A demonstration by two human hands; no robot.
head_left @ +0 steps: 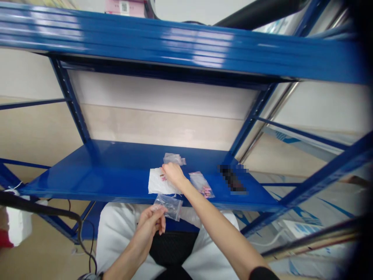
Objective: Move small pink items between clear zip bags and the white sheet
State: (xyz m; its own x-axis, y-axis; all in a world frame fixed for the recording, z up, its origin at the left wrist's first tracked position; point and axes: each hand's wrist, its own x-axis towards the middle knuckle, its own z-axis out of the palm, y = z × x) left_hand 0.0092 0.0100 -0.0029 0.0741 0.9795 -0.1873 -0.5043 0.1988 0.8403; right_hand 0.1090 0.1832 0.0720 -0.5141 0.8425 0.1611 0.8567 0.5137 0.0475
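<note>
Pinched between the fingers of my left hand (152, 219) is a clear plastic zip bag (171, 206), held in front of the shelf edge above my lap. My right hand (175, 174) reaches over a white sheet (154, 186) on the blue shelf, fingers drawn together and pointing down at its right part. A few small pink pieces (163, 177) lie on the sheet by those fingertips; whether one is in the grip is hidden. Right of the sheet lies another clear bag (201, 182) with several pink pieces inside. Behind my right hand are some small flat clear bags (174, 158).
A dark blurred-out object (233, 179) lies on the right of the blue shelf (101, 171). Overhead, a blue shelf beam (131, 39) crosses the view, with a pink box (125, 7) above it. Blue uprights stand at both sides. A black cable (58, 212) runs at lower left.
</note>
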